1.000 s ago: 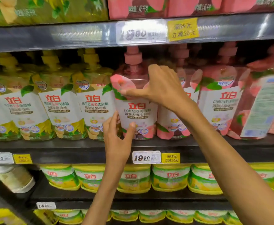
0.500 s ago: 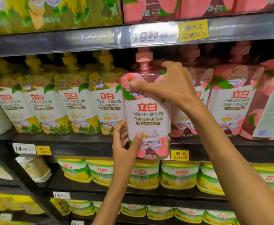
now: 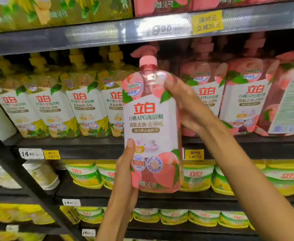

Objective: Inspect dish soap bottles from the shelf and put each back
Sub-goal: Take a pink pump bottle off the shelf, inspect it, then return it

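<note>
Pink soap bottle (image 3: 151, 129) upright before shelf (image 3: 94, 150), left hand (image 3: 125, 173) grip at base, right hand (image 3: 189, 108) grip at shoulder

We count one pink bottle (image 3: 151, 122) held in two hands, left hand (image 3: 125, 173) and right hand (image 3: 189, 108). Left of it stand four yellow bottles (image 3: 88, 108); right, three pink ones (image 3: 243, 100).

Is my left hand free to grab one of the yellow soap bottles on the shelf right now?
Probably not: the left hand grips the pink peach-label soap bottle; the yellow soap bottles stand unobstructed.
</note>
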Demonstrator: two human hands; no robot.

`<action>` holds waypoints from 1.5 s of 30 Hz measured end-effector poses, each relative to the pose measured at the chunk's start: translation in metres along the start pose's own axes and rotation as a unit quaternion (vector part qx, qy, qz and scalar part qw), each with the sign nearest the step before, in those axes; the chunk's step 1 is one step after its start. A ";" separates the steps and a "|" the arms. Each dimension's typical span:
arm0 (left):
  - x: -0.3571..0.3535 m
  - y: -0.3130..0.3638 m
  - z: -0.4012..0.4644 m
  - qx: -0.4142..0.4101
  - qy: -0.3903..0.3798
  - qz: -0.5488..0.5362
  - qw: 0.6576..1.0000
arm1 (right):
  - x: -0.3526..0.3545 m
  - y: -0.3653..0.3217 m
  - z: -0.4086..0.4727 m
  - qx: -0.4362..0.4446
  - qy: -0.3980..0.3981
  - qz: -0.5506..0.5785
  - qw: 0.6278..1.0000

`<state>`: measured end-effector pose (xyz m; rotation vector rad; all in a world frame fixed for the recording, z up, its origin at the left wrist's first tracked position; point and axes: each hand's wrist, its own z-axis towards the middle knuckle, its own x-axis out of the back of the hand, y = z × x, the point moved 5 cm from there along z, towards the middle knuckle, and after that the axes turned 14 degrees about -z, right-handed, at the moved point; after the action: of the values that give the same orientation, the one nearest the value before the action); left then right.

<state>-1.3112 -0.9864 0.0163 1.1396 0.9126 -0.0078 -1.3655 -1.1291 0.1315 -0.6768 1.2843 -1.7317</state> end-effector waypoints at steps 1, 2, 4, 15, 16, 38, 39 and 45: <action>0.000 0.000 -0.003 0.018 -0.012 -0.007 1.000 | -0.008 0.010 -0.001 -0.016 -0.022 0.019 0.999; 0.001 0.001 -0.006 0.033 -0.021 -0.003 0.999 | -0.013 0.018 -0.001 -0.031 -0.037 0.033 0.998; 0.005 0.007 -0.008 0.068 -0.036 0.018 0.997 | -0.019 0.024 -0.004 -0.037 -0.043 0.032 0.998; 0.014 0.001 -0.003 0.096 -0.049 -0.050 0.993 | -0.016 0.015 -0.017 -0.056 0.032 0.066 0.996; 0.013 0.001 -0.002 0.100 -0.050 -0.050 0.992 | -0.017 0.015 -0.019 -0.047 0.032 0.084 0.995; -0.011 -0.009 0.000 0.097 -0.135 -0.141 0.976 | 0.017 0.022 -0.027 -0.037 0.151 -0.075 0.985; -0.016 -0.006 0.001 0.096 -0.152 -0.170 0.969 | 0.021 0.028 -0.028 -0.034 0.167 -0.054 0.984; -0.011 0.031 -0.012 -0.107 0.003 -0.118 0.987 | 0.002 0.036 -0.023 -0.022 0.061 0.126 0.990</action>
<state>-1.3121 -0.9680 0.0464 0.8277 1.0239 -0.0979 -1.3734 -1.1235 0.0905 -0.4180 1.4301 -1.5606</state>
